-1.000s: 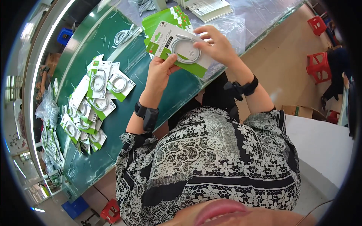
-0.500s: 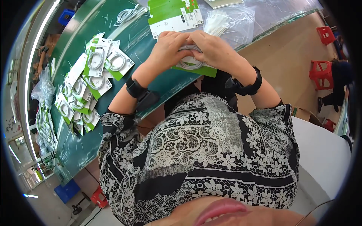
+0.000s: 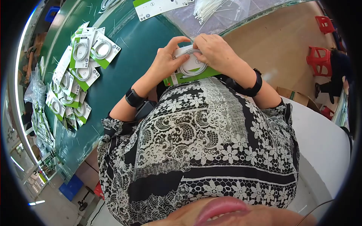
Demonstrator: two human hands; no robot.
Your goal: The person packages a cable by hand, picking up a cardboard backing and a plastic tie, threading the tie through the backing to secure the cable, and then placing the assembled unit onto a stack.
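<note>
Close in front of my chest, a coiled white cable (image 3: 204,69) lies against a green-and-white backing card (image 3: 172,80). My left hand (image 3: 166,60) grips the left side, its thumb laid over the coil and its index finger bent above the card's edge. At the upper right, my right hand (image 3: 217,52) has its fingers closed around the top of the coil and card. Its bent fingers hide part of both, so I cannot make out whether it also pinches a tie.
Several carded cables (image 3: 81,52) are heaped on the green table (image 3: 124,81) to the left. Backing cards (image 3: 160,8), loose cable (image 3: 109,4) and white cable ties (image 3: 206,10) lie at the far side. Red stools (image 3: 319,60) stand on the floor at right, near another person (image 3: 335,71).
Both hands have come nearer my chest with the cable and card. My left index finger has lifted away from the right hand, and more of the coil shows. The view has shifted too.
</note>
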